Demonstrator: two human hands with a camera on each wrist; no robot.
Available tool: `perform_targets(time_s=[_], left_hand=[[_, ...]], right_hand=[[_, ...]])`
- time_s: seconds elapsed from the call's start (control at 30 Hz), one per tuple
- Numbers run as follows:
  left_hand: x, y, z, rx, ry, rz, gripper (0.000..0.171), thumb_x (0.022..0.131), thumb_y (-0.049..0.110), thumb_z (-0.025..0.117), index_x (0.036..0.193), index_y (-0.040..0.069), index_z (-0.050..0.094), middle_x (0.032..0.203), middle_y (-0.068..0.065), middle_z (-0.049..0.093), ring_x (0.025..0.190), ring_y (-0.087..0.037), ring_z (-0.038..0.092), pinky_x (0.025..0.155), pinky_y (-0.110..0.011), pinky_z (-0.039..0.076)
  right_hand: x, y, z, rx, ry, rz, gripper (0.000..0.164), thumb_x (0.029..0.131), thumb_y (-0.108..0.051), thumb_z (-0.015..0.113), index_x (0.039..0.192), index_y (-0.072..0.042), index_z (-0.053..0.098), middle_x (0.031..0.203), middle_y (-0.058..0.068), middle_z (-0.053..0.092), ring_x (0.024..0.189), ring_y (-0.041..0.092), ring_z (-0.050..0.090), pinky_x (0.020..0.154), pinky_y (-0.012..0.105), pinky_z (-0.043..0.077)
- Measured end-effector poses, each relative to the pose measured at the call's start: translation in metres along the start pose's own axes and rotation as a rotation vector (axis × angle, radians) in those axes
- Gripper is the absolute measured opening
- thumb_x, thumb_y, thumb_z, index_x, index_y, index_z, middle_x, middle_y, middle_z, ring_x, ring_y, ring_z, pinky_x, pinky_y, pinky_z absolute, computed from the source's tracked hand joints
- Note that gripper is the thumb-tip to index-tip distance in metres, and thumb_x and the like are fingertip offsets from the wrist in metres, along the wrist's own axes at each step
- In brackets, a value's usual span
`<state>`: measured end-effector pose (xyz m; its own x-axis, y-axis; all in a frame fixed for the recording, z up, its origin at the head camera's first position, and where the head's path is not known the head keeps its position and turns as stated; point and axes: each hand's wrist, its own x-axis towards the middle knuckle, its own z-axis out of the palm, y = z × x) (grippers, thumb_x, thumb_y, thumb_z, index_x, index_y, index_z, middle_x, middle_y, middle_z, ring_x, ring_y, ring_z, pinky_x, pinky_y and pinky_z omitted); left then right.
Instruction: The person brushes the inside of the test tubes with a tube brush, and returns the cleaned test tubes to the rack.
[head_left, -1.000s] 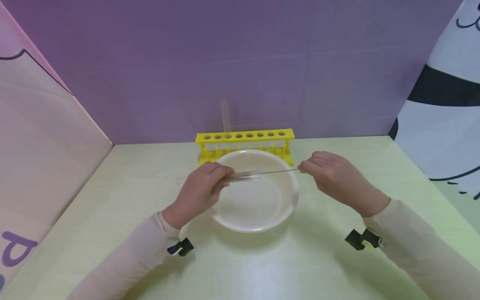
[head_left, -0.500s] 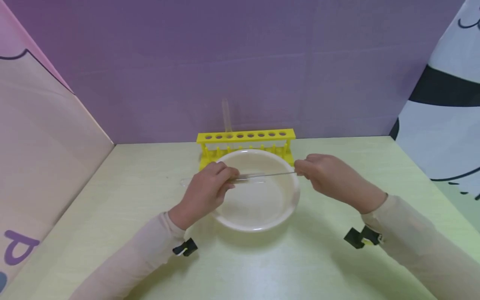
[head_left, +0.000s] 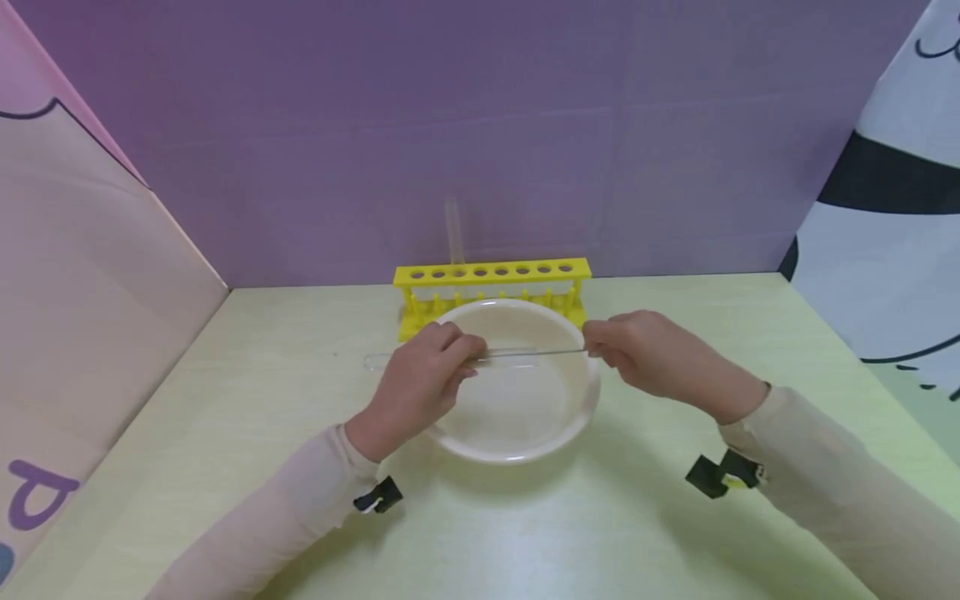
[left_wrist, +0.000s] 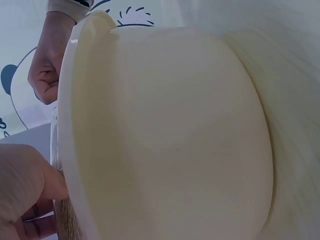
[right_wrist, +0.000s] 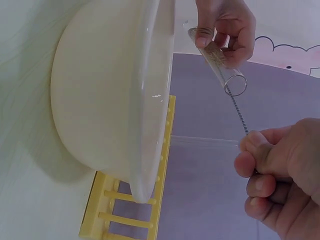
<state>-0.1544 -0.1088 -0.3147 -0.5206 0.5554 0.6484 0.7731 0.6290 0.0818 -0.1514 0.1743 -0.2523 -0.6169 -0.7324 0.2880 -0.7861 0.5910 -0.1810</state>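
My left hand grips a clear glass test tube held nearly level over the cream basin. The tube's rounded end pokes out left of the hand, and its open mouth points right. A test tube brush is inside: brown bristles show through the glass by the left fingers. Its twisted wire handle leaves the mouth, and my right hand pinches it between thumb and fingers near the basin's right rim. The far end of the handle is hidden in the right hand.
A yellow test tube rack stands directly behind the basin, partly covered by it. One clear test tube stands upright in the rack's left part. A purple backdrop rises behind the pale table.
My left hand has shifted slightly right with the tube. My right hand has moved left and a little down, and less of the brush's wire shows between the hands.
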Motion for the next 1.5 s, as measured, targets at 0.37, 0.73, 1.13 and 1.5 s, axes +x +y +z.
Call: perform_targets(time_s=[0.37, 0.73, 1.13, 1.5], left_hand=[[0.002, 0.004, 0.002, 0.021, 0.032, 0.011, 0.027, 0.076, 0.000, 0.075, 0.098, 0.009, 0.062, 0.081, -0.002, 0.058, 0.070, -0.019, 0.051, 0.056, -0.024, 0.043], [0.005, 0.010, 0.006, 0.043, 0.100, 0.044, 0.030, 0.070, -0.003, 0.078, 0.094, 0.006, 0.062, 0.078, -0.004, 0.056, 0.070, -0.021, 0.052, 0.060, -0.025, 0.046], [0.007, 0.015, 0.011, 0.046, 0.142, 0.040, 0.035, 0.066, -0.006, 0.080, 0.093, 0.006, 0.062, 0.076, -0.004, 0.052, 0.067, -0.021, 0.049, 0.061, -0.026, 0.044], [0.008, 0.017, 0.013, 0.048, 0.163, 0.034, 0.033, 0.066, -0.005, 0.080, 0.093, 0.005, 0.062, 0.076, -0.003, 0.052, 0.067, -0.020, 0.048, 0.060, -0.026, 0.042]], right_hand=[[0.007, 0.003, -0.001, 0.132, -0.072, 0.024, 0.030, 0.078, 0.017, 0.050, 0.075, -0.012, 0.056, 0.061, -0.009, 0.046, 0.052, 0.002, 0.037, 0.047, 0.020, 0.037], [0.013, 0.001, 0.000, 0.192, -0.099, 0.039, 0.035, 0.078, 0.018, 0.046, 0.071, -0.016, 0.052, 0.058, -0.012, 0.042, 0.052, 0.003, 0.037, 0.049, 0.022, 0.037], [0.021, -0.003, -0.002, 0.309, -0.218, 0.185, 0.027, 0.085, 0.009, 0.054, 0.070, -0.013, 0.056, 0.056, -0.009, 0.052, 0.055, 0.011, 0.044, 0.052, 0.024, 0.040], [0.029, -0.007, -0.003, 0.427, -0.295, 0.297, 0.016, 0.089, 0.000, 0.060, 0.075, -0.008, 0.058, 0.059, -0.002, 0.056, 0.052, 0.013, 0.042, 0.051, 0.024, 0.035]])
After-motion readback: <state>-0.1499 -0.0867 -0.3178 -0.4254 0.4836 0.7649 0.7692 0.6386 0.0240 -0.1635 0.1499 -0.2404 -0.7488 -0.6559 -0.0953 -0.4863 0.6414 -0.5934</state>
